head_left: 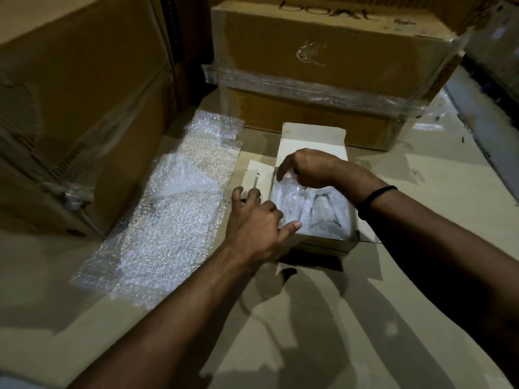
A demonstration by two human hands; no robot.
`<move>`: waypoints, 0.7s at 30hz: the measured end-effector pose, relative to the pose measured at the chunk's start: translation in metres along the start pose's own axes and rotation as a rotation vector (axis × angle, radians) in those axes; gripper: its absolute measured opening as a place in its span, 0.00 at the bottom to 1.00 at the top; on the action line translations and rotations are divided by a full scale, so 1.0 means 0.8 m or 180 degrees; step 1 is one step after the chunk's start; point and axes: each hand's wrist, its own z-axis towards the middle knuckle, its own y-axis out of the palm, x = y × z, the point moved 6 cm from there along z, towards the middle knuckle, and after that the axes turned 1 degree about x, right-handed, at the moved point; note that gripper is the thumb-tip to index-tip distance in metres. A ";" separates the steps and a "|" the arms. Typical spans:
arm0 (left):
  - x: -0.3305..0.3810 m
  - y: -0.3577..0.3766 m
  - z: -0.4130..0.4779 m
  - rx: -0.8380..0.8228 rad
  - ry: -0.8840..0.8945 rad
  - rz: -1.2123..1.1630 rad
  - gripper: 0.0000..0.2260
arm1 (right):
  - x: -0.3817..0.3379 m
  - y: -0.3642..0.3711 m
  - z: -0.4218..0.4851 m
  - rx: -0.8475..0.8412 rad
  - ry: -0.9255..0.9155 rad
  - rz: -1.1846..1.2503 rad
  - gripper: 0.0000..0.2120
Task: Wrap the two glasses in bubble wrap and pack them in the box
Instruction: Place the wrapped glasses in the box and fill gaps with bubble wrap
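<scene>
A small box (311, 141) of pale, smooth card is seen just right of the frame's centre, its flaps folded out at the far and left sides. Two glasses are laid side by side inside it. The left glass (286, 202) is covered in cloudy, crinkled bubble wrap; the right glass (325, 216), a clear tapered tumbler with a thick base turned toward the lower edge of the frame, is bedded in more of the wrap, though how fully it is covered cannot be told.

The left hand (252, 220) is held at the box's left wall with fingers spread, the thumb laid against the near end of the left glass. The right hand (306, 169) is arched over the far end of the box, its fingers curled down and the wrap on the left glass pinched between fingertips and thumb. A black wristband (376, 197) is worn on the right wrist.

A long sheet of bubble wrap (168, 220), pebbled and glossy, is spread flat to the left of the box. Everything is set on flattened brown cardboard (280, 318). A large brown carton (70, 108) fills the upper left, and a second carton (323, 66), banded with shiny clear film, stands at top centre.
</scene>
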 end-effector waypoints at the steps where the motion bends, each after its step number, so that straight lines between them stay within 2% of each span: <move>1: 0.004 0.005 -0.001 -0.0153 0.0034 0.0055 0.37 | -0.003 0.004 0.001 -0.0160 -0.0008 -0.0065 0.27; 5: 0.013 0.004 0.001 -0.0628 -0.0085 -0.0065 0.39 | -0.024 0.013 0.000 -0.0864 0.0093 -0.0359 0.30; 8: 0.013 0.000 0.002 -0.0737 -0.0076 -0.0106 0.38 | -0.032 0.011 0.005 -0.1173 0.0167 -0.0166 0.25; 10: 0.007 0.002 0.001 -0.0583 -0.0053 -0.0163 0.35 | -0.023 -0.008 0.005 -0.1013 0.0234 0.0360 0.21; 12: -0.001 0.000 -0.003 -0.0157 -0.0006 -0.0170 0.33 | 0.005 -0.040 -0.002 -0.0458 0.0535 0.1053 0.25; 14: -0.010 -0.005 -0.007 0.0248 -0.0030 -0.0210 0.31 | 0.028 -0.057 -0.013 -0.0216 0.0726 0.1402 0.26; 17: -0.010 -0.009 -0.008 0.0337 -0.0035 -0.0179 0.32 | 0.029 -0.044 -0.015 -0.0585 0.0709 0.1269 0.23; 21: 0.007 0.002 -0.001 -0.0200 -0.0029 -0.0060 0.37 | 0.012 -0.009 0.003 -0.0885 0.0588 0.1026 0.21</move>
